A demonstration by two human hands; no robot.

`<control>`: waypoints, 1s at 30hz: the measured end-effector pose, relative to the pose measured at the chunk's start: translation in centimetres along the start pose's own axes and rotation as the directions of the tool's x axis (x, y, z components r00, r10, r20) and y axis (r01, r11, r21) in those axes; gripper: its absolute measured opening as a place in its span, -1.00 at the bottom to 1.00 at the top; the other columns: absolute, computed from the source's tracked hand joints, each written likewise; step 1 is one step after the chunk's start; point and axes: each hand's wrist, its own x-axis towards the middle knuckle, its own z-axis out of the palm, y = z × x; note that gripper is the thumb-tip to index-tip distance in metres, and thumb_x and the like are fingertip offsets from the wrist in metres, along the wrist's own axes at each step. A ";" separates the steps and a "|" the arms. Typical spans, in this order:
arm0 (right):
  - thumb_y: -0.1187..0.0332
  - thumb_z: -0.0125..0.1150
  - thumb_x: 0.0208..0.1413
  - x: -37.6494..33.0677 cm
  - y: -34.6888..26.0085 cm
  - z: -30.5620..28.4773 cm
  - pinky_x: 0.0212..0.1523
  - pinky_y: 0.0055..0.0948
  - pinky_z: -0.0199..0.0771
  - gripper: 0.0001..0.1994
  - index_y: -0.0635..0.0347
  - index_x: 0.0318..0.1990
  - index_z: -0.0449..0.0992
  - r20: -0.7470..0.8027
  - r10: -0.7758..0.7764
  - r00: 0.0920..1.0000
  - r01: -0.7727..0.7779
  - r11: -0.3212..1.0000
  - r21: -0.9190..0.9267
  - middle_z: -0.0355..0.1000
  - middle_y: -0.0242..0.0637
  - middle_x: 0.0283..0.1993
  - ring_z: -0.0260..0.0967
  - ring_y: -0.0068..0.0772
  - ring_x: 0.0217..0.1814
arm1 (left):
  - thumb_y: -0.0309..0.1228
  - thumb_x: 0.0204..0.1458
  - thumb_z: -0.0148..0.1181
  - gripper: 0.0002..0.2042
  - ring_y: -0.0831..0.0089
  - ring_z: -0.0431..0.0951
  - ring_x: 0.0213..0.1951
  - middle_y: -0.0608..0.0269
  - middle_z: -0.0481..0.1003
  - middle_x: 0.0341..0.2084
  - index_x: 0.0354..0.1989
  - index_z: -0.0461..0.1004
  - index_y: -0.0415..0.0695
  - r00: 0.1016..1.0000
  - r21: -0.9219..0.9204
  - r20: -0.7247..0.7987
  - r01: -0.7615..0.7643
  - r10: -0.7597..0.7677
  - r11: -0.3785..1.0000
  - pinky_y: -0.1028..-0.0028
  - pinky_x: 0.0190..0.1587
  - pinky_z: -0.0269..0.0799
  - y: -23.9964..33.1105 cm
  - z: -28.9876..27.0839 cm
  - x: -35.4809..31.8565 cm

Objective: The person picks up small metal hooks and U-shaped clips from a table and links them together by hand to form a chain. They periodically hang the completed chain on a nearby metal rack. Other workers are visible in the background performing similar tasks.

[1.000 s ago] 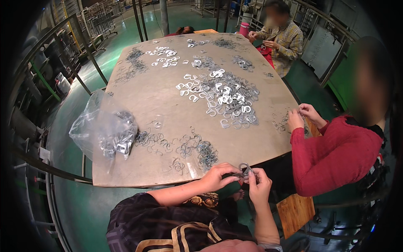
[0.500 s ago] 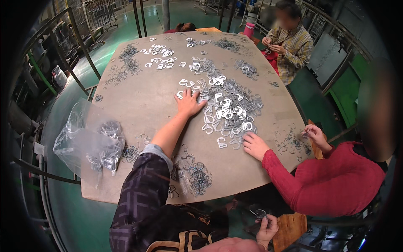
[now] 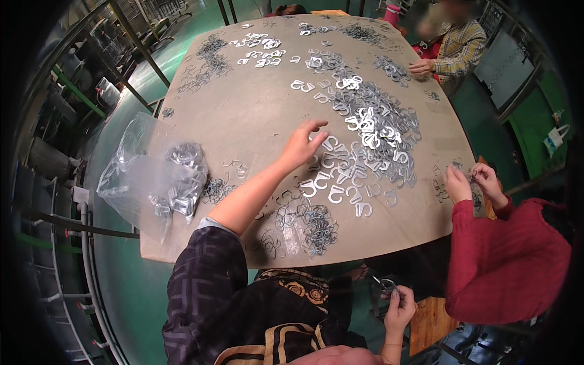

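Note:
My left hand (image 3: 304, 146) hovers by the near left side of a heap of flat silver hook-shaped metal pieces (image 3: 380, 125). Its thumb and fingers are apart, with nothing seen between them. Below the heap's near end, several of the same pieces (image 3: 336, 193) lie spread toward me. Low in front of my body, off the table's edge, my right hand (image 3: 398, 309) pinches a curved metal hook (image 3: 384, 285). Part of that hook is hidden by the fingers. A pile of thin bent wire pieces (image 3: 319, 231) lies near the table's front edge.
On the table's left edge slumps a clear plastic bag (image 3: 185, 159) of metal parts. More hook pieces (image 3: 261, 44) and wire clusters (image 3: 213, 52) lie at the far side. A person in red (image 3: 505, 261) works close on my right; one in plaid (image 3: 462, 48) sits farther off.
My left hand has drawn back from the heap's left side, and more loose pieces lie spread at its near end. The person in red has taken a hand off the table. The view has shifted.

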 end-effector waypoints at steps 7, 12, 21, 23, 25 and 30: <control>0.58 0.10 0.17 0.0 0.0 1.1 -0.29 -0.56 0.51 -0.93 0.44 -0.23 0.43 0.090 0.011 0.996 -0.020 0.995 0.102 0.53 -0.18 -0.37 0.54 -0.47 -0.37 | -0.43 0.01 0.24 -0.84 0.21 0.61 -0.29 0.12 0.60 -0.32 -0.25 0.62 -0.20 0.939 0.417 0.320 -0.022 -0.123 0.909 0.33 -0.20 0.52 0.4 -7.7 -8.1; 0.60 0.17 0.11 0.1 -0.5 2.1 -0.27 -0.56 0.50 -0.92 0.41 -0.24 0.47 0.154 0.001 0.988 -0.010 0.998 0.060 0.54 -0.22 -0.37 0.54 -0.50 -0.35 | -0.46 -0.07 0.22 -0.84 0.16 0.58 -0.30 0.14 0.56 -0.40 -0.29 0.62 -0.17 0.948 0.623 0.313 -0.153 -0.065 0.767 0.28 -0.23 0.53 -0.3 -5.6 -12.4; 0.62 0.18 0.06 -1.3 -0.4 2.6 -0.28 -0.55 0.50 -0.89 0.42 -0.24 0.48 0.214 -0.026 0.977 0.017 0.999 0.041 0.55 -0.23 -0.38 0.55 -0.51 -0.36 | -0.56 -0.09 0.06 -0.66 0.11 0.48 -0.21 0.07 0.49 -0.25 -0.08 0.52 -0.24 0.984 0.548 0.133 -0.174 0.120 0.818 0.28 -0.13 0.46 -0.8 -3.0 -13.2; 0.62 0.18 0.06 -1.5 -0.5 2.7 -0.29 -0.55 0.50 -0.89 0.42 -0.24 0.48 0.221 -0.034 0.975 0.023 0.998 0.054 0.55 -0.23 -0.38 0.54 -0.51 -0.37 | -0.60 -0.10 0.01 -0.62 0.09 0.43 -0.17 0.01 0.46 -0.20 -0.04 0.48 -0.31 0.983 0.594 0.150 -0.172 0.101 0.786 0.30 -0.06 0.41 -0.3 -2.0 -13.6; 0.63 0.18 0.06 -1.7 -0.6 2.7 -0.29 -0.56 0.50 -0.90 0.42 -0.24 0.48 0.222 -0.041 0.974 0.030 0.998 0.052 0.54 -0.23 -0.38 0.54 -0.52 -0.37 | -0.63 -0.13 -0.03 -0.62 0.08 0.38 -0.15 -0.03 0.43 -0.19 -0.07 0.46 -0.40 0.981 0.614 0.192 -0.145 0.032 0.776 0.32 0.00 0.36 0.7 -1.3 -14.3; 0.63 0.18 0.07 -2.2 -1.0 2.8 -0.31 -0.58 0.49 -0.91 0.42 -0.26 0.48 0.216 -0.054 0.975 0.045 0.998 0.047 0.54 -0.23 -0.38 0.54 -0.53 -0.37 | -0.64 -0.16 -0.01 -0.61 0.08 0.39 -0.12 -0.02 0.42 -0.21 -0.08 0.47 -0.39 0.973 0.477 0.221 -0.173 0.073 0.862 0.31 -0.01 0.39 2.9 1.5 -17.9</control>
